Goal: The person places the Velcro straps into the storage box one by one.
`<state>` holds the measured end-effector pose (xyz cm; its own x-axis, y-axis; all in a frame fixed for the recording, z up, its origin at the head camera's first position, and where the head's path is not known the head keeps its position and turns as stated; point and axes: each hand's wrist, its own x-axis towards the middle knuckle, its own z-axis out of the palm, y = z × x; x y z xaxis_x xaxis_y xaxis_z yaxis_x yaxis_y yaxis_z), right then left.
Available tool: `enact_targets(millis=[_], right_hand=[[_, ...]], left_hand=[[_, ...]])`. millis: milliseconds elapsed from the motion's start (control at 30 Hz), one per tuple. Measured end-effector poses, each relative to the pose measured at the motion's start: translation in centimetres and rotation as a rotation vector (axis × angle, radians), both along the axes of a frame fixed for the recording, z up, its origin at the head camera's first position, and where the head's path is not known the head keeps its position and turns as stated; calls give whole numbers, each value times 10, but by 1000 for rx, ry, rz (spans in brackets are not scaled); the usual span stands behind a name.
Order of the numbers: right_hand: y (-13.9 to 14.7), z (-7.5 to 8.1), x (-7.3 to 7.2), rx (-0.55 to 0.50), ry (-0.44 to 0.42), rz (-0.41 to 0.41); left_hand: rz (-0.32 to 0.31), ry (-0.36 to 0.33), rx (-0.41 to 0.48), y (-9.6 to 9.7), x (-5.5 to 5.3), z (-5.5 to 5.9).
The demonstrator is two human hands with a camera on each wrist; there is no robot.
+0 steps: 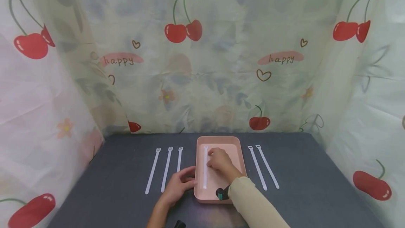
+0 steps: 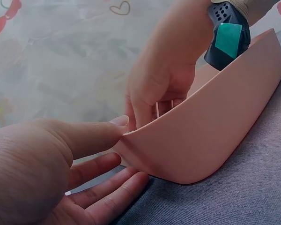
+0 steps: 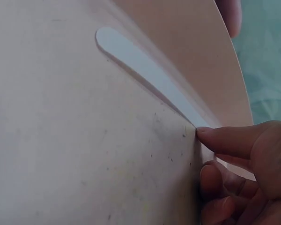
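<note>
A white strap-style cable tie [image 1: 205,171] with a slotted head lies lengthwise along the left side of a pink tray [image 1: 220,201]. My right hand [image 1: 219,159] reaches into the tray, loosely bent, its fingertips at the tie's right edge. In the right wrist view the thumb [image 3: 225,140] overlaps the tie [image 3: 145,70], whose rounded end shows beyond it. My left hand [image 1: 177,185] steadies the tray's left side. Its thumb [image 2: 98,136] touches the rim at a corner, while fairly straight fingers [image 2: 114,194] extend by the outer wall [image 2: 201,131].
Three more white cable ties [image 1: 153,171] lie left of the tray, one partly behind the left hand. Two others [image 1: 267,166] lie to its right. The dark grey tabletop [image 1: 110,185] ends at a patterned curtain [image 1: 202,90] at the back and sides.
</note>
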<state>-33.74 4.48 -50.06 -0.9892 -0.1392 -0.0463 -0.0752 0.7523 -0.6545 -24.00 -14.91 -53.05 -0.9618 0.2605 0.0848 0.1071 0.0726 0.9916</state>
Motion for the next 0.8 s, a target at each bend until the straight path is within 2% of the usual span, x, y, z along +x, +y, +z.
enact_targets(millis=[167,333,567,800], right_hand=[[-4,2,1,53,21,25],[-11,3,1,63,16,38],[-14,1,-2,38,-26,41],[-6,-2,-5,0,2,90]], left_hand=[[-8,4,11,2,1,-1],[-2,-3,-6,1,1,2],[-1,-4,-8,1,0,2],[-2,-6,-3,2,1,2]])
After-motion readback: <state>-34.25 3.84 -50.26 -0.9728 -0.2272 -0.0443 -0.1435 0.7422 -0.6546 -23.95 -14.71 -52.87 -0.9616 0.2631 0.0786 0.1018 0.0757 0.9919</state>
